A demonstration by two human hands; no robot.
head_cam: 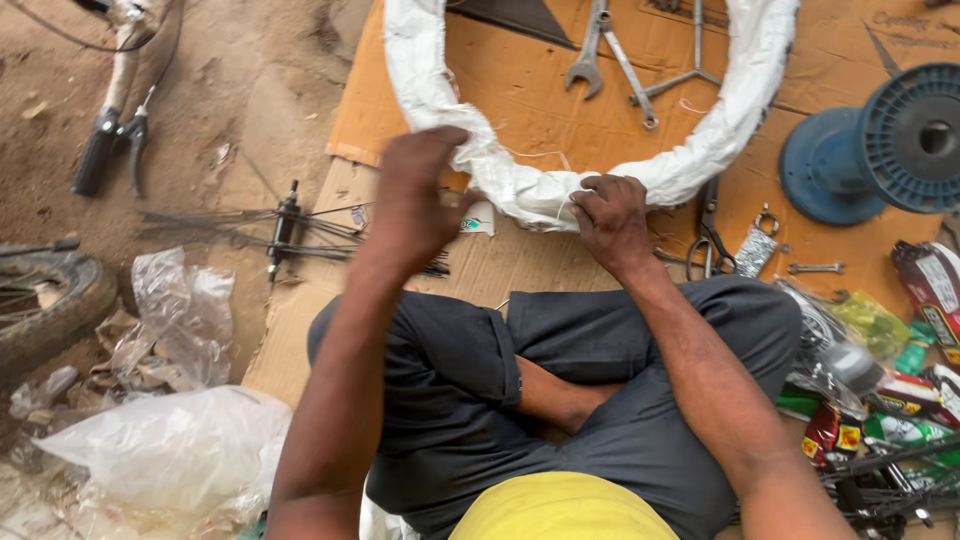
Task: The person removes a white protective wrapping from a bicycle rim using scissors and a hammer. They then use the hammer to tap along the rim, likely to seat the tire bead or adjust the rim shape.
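Note:
A ring-shaped thing wrapped in white woven plastic (700, 160) lies on brown cardboard (540, 100) in front of my crossed legs. My left hand (420, 195) pinches the wrapping at the ring's near left part. At the ring's near edge, my right hand (612, 222) grips the bunched white wrapping. Loose white threads hang from the wrap between the two hands.
Spanners (600, 50) lie on the cardboard inside the ring. A blue spool (880, 140), scissors (708, 235) and coloured packets (930, 290) are at the right. A hub with spokes (285, 230), a handlebar (115, 120), a tyre (50, 300) and plastic bags (170, 440) lie left.

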